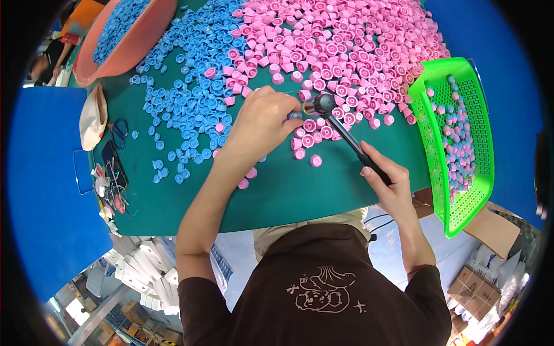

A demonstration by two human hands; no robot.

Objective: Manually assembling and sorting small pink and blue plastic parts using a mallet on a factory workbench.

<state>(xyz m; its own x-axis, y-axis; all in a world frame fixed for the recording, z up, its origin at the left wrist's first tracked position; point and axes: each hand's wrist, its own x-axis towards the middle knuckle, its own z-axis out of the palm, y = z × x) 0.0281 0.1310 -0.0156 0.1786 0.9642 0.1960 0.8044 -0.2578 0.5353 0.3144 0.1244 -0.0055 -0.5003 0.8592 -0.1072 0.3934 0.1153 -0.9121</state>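
My right hand [392,183] is wrapped round the black grip of a small hammer [345,135]. The hammer's dark round head is beside the fingertips of my left hand [261,118]; whether it touches the piece there I cannot tell. Between those fingertips a small blue piece [295,115] is pinched, mostly covered by the fingers. Pink cup-shaped caps [346,52] lie in a wide heap beyond my hands, with several loose ones close by. Left of them spreads a heap of round blue caps [184,95].
A green plastic basket [437,167] with joined pink-and-blue pieces stands at the table's right edge. An orange basin [127,60] of blue pieces is at the far left. A cloth pouch [93,118], scissors [120,131] and a phone [113,164] lie along the left edge.
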